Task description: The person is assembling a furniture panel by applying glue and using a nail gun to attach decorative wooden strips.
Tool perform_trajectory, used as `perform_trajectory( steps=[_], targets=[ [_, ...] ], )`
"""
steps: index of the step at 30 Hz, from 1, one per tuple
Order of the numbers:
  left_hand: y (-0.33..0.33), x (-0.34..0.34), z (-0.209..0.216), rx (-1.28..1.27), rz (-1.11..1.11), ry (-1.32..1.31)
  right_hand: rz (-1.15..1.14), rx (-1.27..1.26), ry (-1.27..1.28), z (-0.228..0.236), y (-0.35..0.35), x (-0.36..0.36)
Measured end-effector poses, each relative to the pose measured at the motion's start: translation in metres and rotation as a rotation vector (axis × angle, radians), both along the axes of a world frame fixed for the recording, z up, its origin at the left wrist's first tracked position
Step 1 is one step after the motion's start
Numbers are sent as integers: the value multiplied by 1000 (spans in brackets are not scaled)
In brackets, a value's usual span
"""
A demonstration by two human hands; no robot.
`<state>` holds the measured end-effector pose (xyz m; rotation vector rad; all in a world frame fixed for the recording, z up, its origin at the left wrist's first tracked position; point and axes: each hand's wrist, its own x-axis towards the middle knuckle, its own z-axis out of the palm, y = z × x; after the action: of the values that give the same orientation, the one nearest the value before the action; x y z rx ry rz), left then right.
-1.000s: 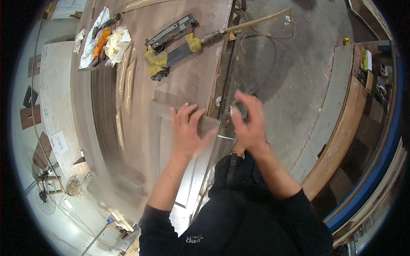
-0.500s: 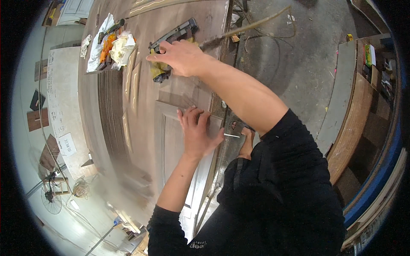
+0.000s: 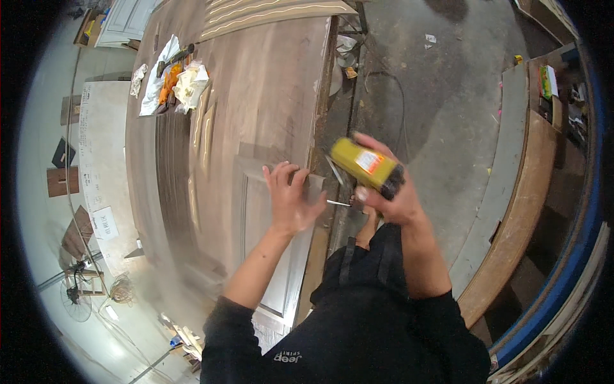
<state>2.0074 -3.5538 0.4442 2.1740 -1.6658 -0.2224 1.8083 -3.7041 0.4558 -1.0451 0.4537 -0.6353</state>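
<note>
My right hand [image 3: 400,205] is wrapped round a yellow and black nail gun [image 3: 366,163], raised off the workbench to the right of the door corner and partly blurred. Under my left hand [image 3: 294,201] lies a grey-brown cabinet door [image 3: 247,205] with a recessed panel. The fingers of that hand bend over the door's far edge and the thumb presses at its right side, so the corner is gripped. Beside the thumb a thin white stick [image 3: 339,203] juts out; whether the hand holds it, I cannot tell.
The wood-grain workbench [image 3: 268,77] carries dark strips [image 3: 173,166], strips with wavy glue lines [image 3: 275,13] and a heap of cloths [image 3: 190,86] with a hammer [image 3: 176,59]. A hose [image 3: 401,105] trails on the concrete floor [image 3: 448,83]. At right stands a wooden shelf unit [image 3: 521,211].
My right hand has lifted the nail gun off the workbench and brought it right and nearer to me. My left hand stays on the door corner.
</note>
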Motion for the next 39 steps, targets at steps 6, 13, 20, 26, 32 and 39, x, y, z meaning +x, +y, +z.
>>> perform_trajectory(
  steps=[6,13,20,26,32,39],
  targets=[
    [-7,-6,0,15,1,-8,-277,431,-134,-62,85,-31],
    [-6,-1,-3,56,-7,-5,-223,485,-199,-89,114,-15],
    [-7,-2,-3,43,-24,-30,-197,462,-233,-88,111,-16],
    [-5,-1,-5,43,-14,-23,-206,423,-227,-93,115,-16],
    [-5,0,-5,46,-14,-18,-166,400,-184,-94,110,-19],
    [-7,-3,-3,44,-5,18,-183,405,-195,-98,114,-19]
  ],
)
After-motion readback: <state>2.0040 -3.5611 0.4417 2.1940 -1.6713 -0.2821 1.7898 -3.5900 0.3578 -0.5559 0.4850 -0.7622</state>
